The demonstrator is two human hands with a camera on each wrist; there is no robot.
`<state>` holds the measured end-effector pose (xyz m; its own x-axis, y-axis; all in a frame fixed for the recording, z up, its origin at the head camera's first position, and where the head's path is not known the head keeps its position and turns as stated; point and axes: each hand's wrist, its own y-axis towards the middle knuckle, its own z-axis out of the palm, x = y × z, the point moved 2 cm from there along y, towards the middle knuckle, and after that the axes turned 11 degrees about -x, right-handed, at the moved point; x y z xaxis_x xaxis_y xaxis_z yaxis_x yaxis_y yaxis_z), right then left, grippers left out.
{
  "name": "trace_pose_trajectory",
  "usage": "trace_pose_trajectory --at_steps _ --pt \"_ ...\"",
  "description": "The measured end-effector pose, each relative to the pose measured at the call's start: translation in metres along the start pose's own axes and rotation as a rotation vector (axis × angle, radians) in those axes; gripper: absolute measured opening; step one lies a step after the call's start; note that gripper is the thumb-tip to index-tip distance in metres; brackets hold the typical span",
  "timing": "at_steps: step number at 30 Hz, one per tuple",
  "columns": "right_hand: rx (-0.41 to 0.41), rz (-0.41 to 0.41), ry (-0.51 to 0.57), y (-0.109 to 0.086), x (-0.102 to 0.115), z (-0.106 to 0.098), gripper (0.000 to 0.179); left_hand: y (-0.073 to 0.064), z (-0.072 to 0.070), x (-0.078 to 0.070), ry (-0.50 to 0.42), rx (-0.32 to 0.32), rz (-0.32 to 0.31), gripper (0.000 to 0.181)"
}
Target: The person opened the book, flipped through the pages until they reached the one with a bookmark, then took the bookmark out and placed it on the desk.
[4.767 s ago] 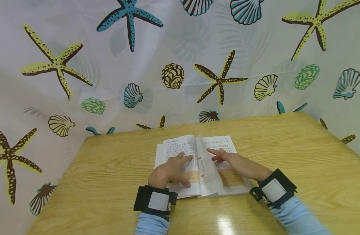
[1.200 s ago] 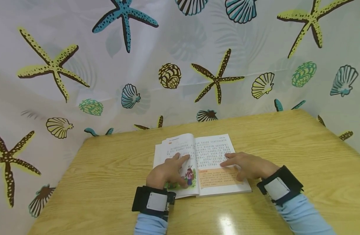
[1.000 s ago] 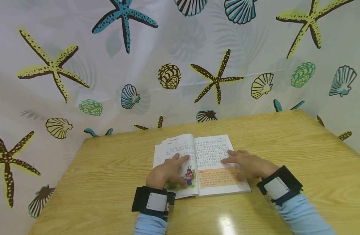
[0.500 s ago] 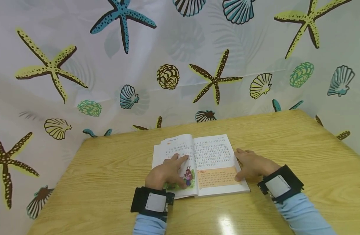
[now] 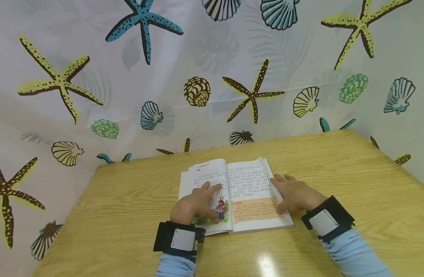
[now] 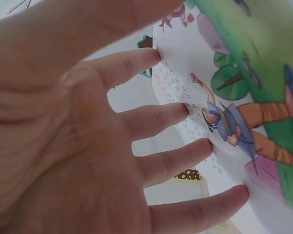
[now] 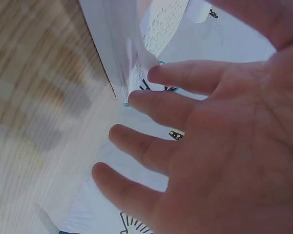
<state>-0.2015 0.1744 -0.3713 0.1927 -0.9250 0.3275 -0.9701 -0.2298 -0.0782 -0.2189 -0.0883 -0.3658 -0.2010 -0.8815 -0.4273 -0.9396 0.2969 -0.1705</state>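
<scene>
An open book (image 5: 248,177) lies on the table, lines of print on both pages. Its left page has a coloured picture (image 5: 221,207) of a figure, larger in the left wrist view; an orange text block fills the lower right page. My left hand (image 5: 192,204) rests on the left page with its fingers spread, fingertips touching the paper. At the book's right edge is my right hand (image 5: 296,193), fingers extended and apart. Its index fingertip (image 7: 156,74) touches the edge of a page there, and that page's outer edge is slightly raised.
The wooden table (image 5: 136,192) extends around the book on all sides. Behind it hangs a pale cloth (image 5: 212,46) printed with starfish and shells. Black straps with white plates (image 5: 183,239) circle both wrists.
A page has turned from right to left, bringing the picture into view. Afterwards my right hand slid off the right page to its outer edge, which has lifted slightly. My left hand stays put.
</scene>
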Motion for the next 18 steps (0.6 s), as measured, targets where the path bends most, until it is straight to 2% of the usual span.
trace_pose_trajectory --at_steps 7,12,15,18 --pt "-0.002 -0.042 0.013 0.0012 0.0015 0.0013 0.089 0.0015 0.0009 0.0016 0.009 0.001 0.009 0.098" --pt "-0.006 -0.044 0.027 0.0029 0.0013 0.0008 0.085 0.0001 -0.0005 0.0016 0.009 0.024 -0.02 0.097" --pt "-0.015 -0.057 0.05 0.003 0.0001 -0.0004 0.078 -0.0009 -0.001 0.0021 0.0 0.043 -0.05 0.097" --pt "-0.046 -0.122 0.101 0.0018 -0.0005 -0.0012 0.061 -0.0013 -0.0009 0.0024 0.0 0.051 -0.061 0.098"
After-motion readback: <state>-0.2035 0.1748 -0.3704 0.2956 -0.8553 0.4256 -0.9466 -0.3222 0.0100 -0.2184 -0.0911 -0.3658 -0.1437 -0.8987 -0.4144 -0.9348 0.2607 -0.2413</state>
